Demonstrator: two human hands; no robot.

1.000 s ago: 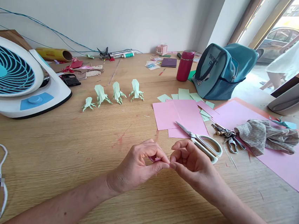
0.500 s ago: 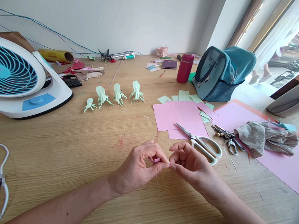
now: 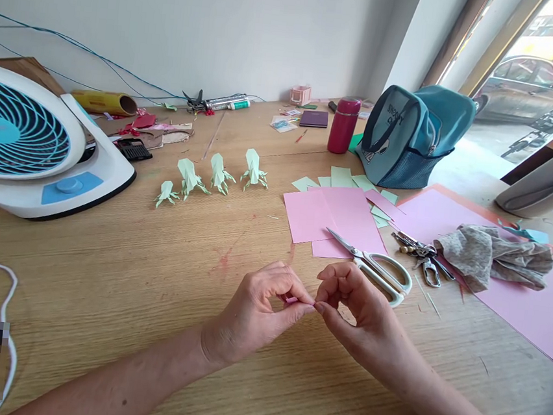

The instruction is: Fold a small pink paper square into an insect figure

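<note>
My left hand (image 3: 257, 310) and my right hand (image 3: 355, 303) meet fingertip to fingertip just above the wooden table (image 3: 118, 270). Both are closed in a pinch on a small folded piece of pink paper (image 3: 291, 298), of which only a sliver shows between the fingers. White-handled scissors (image 3: 373, 266) lie right behind my right hand, partly on pink paper sheets (image 3: 324, 215). Several green folded paper figures (image 3: 216, 174) stand in a row farther back.
A white and blue fan (image 3: 37, 152) sits at the left, a white cable (image 3: 2, 311) near the front left. A blue bag (image 3: 410, 135), a red bottle (image 3: 342, 124), keys (image 3: 421, 253) and a grey cloth (image 3: 494, 254) on a large pink sheet (image 3: 532, 297) are at the right.
My hands stay pinched together on the pink paper; the fingers shift only slightly. A person seen outside at the upper right has gone out of view.
</note>
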